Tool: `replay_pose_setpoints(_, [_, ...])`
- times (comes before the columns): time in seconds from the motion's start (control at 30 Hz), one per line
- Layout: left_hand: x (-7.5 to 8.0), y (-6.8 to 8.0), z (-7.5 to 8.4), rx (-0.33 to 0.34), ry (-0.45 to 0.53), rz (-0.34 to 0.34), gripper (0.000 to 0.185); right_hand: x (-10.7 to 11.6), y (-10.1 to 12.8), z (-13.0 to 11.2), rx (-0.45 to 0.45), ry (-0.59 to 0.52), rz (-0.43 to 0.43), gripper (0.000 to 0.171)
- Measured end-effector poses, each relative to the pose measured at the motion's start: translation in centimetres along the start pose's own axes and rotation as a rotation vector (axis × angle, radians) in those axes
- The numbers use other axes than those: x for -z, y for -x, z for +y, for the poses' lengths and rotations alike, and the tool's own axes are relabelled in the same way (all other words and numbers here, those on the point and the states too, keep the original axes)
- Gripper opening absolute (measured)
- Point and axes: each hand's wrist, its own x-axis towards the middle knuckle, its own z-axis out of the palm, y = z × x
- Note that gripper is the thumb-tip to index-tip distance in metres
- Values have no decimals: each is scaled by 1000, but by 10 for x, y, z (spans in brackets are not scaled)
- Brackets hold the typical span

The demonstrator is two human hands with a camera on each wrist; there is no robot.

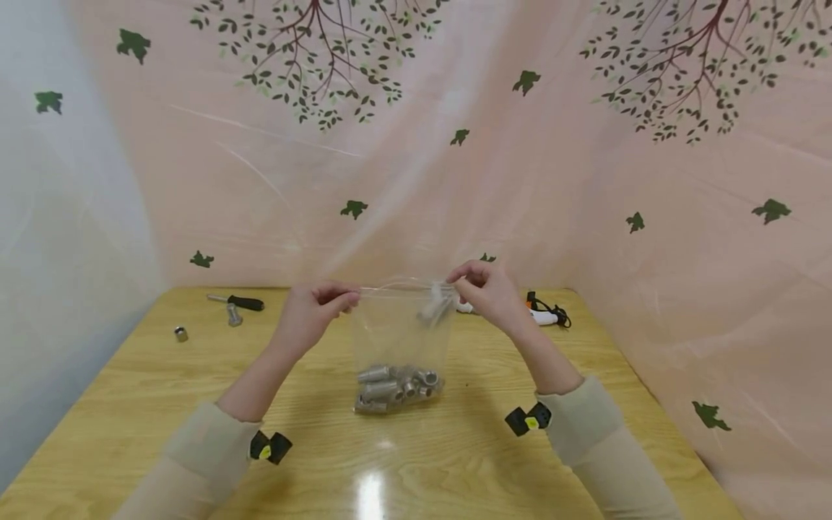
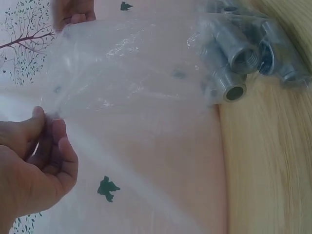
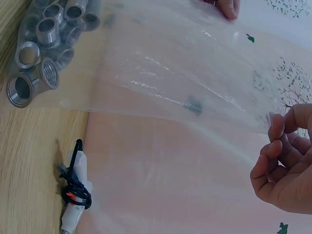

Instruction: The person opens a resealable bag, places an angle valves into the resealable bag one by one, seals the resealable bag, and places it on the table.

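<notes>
A clear zip-top plastic bag (image 1: 396, 328) hangs between my two hands, its top edge stretched sideways. Metal pipe fittings (image 1: 390, 390), several of them and some threaded, lie gathered in its bottom, low over the table. My left hand (image 1: 318, 310) pinches the bag's top left corner between thumb and index finger. At the opposite top corner, my right hand (image 1: 487, 292) pinches the bag the same way. Close up, the left wrist view shows threaded fittings (image 2: 234, 53) through the film. A tee-shaped fitting (image 3: 31, 85) shows in the right wrist view.
On the wooden table (image 1: 312, 462), a black-handled screwdriver (image 1: 243, 302), a bolt (image 1: 234, 315) and a nut (image 1: 180, 334) lie at the back left. A white tool with a black cord (image 3: 75, 190) lies at the back right. Behind hangs a printed curtain (image 1: 273, 180).
</notes>
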Motion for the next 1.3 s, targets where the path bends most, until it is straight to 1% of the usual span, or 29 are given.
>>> replay_pose_setpoints(0.1, [2, -1, -1, 23, -21, 2, 24, 1, 0, 0, 11, 22, 20, 20])
replay_pose_setpoints(0.2, [4, 0, -1, 10, -48, -21, 22, -1, 1, -7, 88, 98, 81, 18])
replay_pose_setpoints(0.27, [4, 2, 1, -18, -85, -40, 21, -6, 2, -15, 203, 167, 130, 18])
replay_pose_setpoints(0.33, [4, 3, 3, -66, -130, -44, 19, -12, 2, -26, 334, 233, 146, 18])
replay_pose_setpoints(0.37, [3, 4, 4, -93, -153, -40, 18, -17, 2, -32, 393, 268, 137, 18])
replay_pose_setpoints(0.43, [1, 5, 5, -145, -193, -24, 18, -27, 0, -43, 488, 310, 73, 19])
replay_pose_setpoints(0.5, [-2, 5, 6, -202, -212, 3, 17, -37, -4, -52, 532, 350, -15, 23])
replay_pose_setpoints(0.6, [-5, 4, 7, -272, -226, 40, 16, -51, -9, -62, 554, 404, -117, 30])
replay_pose_setpoints(0.7, [-6, 5, 10, -308, -232, 69, 15, -61, -14, -67, 564, 423, -157, 27])
replay_pose_setpoints(0.83, [-7, 6, 10, -341, -247, 91, 12, -68, -20, -67, 531, 385, -192, 11])
replay_pose_setpoints(0.93, [-7, 8, 9, -372, -266, 104, 10, -70, -24, -65, 495, 328, -228, 6])
replay_pose_setpoints(1.0, [-7, 8, 8, -391, -278, 115, 9, -71, -26, -64, 479, 307, -248, 6])
replay_pose_setpoints(1.1, [-8, 8, 9, -404, -290, 121, 9, -71, -29, -64, 461, 296, -274, 5])
replay_pose_setpoints(1.3, [-9, 10, 11, -398, -315, 122, 9, -72, -33, -64, 444, 326, -340, 5])
